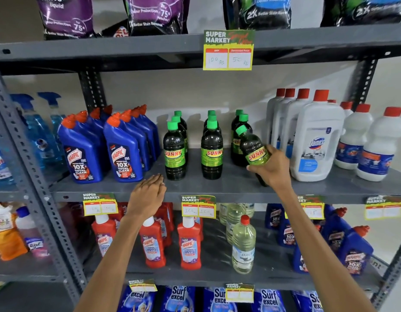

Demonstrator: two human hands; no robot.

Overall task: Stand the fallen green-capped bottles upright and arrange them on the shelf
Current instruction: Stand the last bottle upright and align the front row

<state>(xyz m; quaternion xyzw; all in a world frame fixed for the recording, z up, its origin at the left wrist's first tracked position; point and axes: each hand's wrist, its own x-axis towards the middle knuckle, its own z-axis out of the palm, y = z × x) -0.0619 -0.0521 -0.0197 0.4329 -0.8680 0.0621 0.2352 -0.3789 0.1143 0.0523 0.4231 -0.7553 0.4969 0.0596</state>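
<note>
Hiding behind right hand (pixel 273 171): base of tilted dark green-capped plastic bottle w/ yellow-green label (pixel 253 149); grasping it round lower body, front of right-most row. Standing upright in two rows left of it: other green-capped bottles (pixel 211 149). Resting flat, fingers loose, holding nothing: left hand (pixel 147 194), at front edge of grey metal shelf (pixel 217 188). Blurring: handwritten price tags (pixel 198 206).
</note>
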